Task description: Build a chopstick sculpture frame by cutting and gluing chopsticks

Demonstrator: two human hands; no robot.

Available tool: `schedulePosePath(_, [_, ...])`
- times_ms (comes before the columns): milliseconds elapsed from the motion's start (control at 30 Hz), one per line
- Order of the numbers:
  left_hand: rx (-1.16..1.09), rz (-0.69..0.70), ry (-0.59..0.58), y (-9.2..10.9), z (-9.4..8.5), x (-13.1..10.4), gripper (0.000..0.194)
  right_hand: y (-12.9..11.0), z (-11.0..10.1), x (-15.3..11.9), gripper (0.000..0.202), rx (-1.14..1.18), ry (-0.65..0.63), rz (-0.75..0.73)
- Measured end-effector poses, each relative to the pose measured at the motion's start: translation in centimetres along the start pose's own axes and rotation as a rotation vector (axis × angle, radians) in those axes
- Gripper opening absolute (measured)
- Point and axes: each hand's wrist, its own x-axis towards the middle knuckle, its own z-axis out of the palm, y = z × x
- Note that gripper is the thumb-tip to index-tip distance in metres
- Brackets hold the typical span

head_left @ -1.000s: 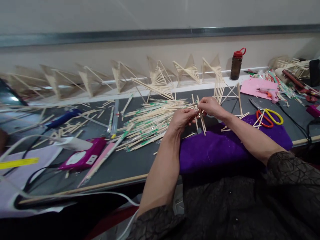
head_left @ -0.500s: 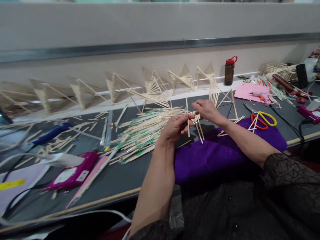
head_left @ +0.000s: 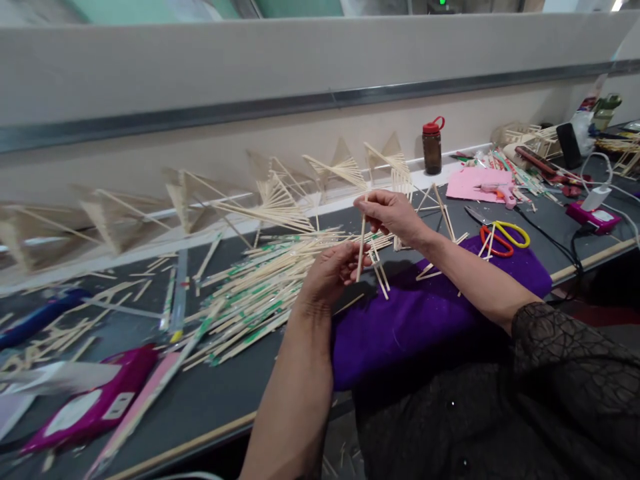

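A thin wooden stick [head_left: 363, 233] stands nearly upright between my hands. My right hand [head_left: 393, 212] is closed in a pinch on its upper end. Lower down, the fingers of my left hand [head_left: 333, 270] are curled round the same stick. Just beyond those fingertips more thin sticks [head_left: 383, 273] poke out over the purple cloth [head_left: 395, 340]; whether my left hand also holds them I cannot tell. Behind my left hand lies a large pile of sticks [head_left: 270, 287], many with green-printed wrapping.
Fan-shaped stick structures [head_left: 330, 173] line the wall. Scissors [head_left: 500, 237] rest by the cloth's right end. Farther right are a pink glue gun [head_left: 500, 192] and a brown bottle [head_left: 432, 150]. A magenta power strip [head_left: 95, 400] and a blue-handled tool [head_left: 45, 317] lie left.
My right hand has come onto the upper end of the stick, which it was beside before. The view has turned a little to the right.
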Motion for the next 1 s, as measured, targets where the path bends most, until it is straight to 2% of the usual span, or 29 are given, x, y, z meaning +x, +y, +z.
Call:
schedulePosePath(233, [0.056,-0.008,-0.059,-0.1,0.6,-0.3,0.037,1.0,0.0,0.1,0.006,-0.076,-0.014,-0.039])
schedulePosePath(300, [0.085,-0.016,-0.083,-0.1,0.6,-0.4,0.036,0.7,0.0,-0.1,0.012,-0.069,-0.010,-0.029])
schedulePosePath(500, [0.082,-0.030,-0.144,0.0,0.6,-0.8,0.034,0.1,-0.3,-0.3,0.028,-0.017,-0.007,0.063])
schedulePosePath(667, [0.085,-0.038,-0.189,0.1,0.5,-0.8,0.032,-0.3,-0.4,-0.4,0.033,-0.011,-0.011,0.101])
schedulePosePath(767, [0.088,-0.041,-0.225,0.2,0.5,-1.0,0.032,-0.4,-0.6,-0.3,0.033,0.007,-0.027,0.171])
schedulePosePath(1000, [0.074,-0.004,-0.241,0.4,0.2,-1.2,0.036,0.1,-1.2,0.6,0.034,0.180,-0.090,0.292])
